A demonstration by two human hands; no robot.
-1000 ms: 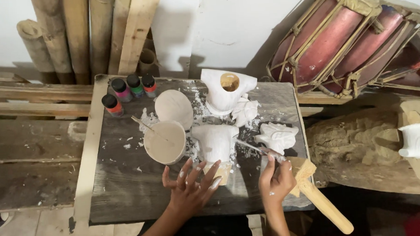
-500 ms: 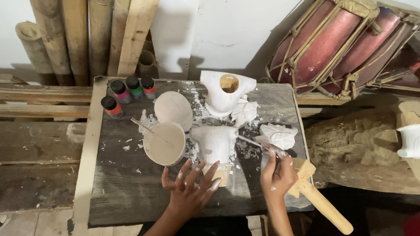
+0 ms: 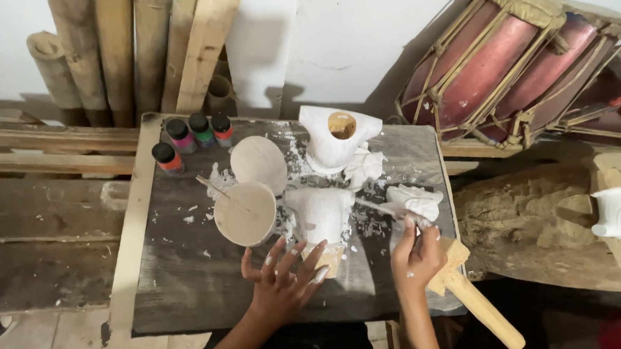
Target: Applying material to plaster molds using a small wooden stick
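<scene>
Brush (image 3: 385, 207) gripped in R hand (image 3: 415, 255) fingers; L hand (image 3: 281, 280) splayed open, fingertips touching white carving (image 3: 320, 212)

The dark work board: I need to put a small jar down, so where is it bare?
Bare: the board's near-left part, between the paint bottles, the paste bowl and the left hand. Crowded: centre and right, around the white carvings.

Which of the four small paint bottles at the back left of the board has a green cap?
The green-capped bottle is the third from the left, in the back row between the pink-capped bottle and a red-capped bottle; another red-capped one stands nearest the front.
</scene>
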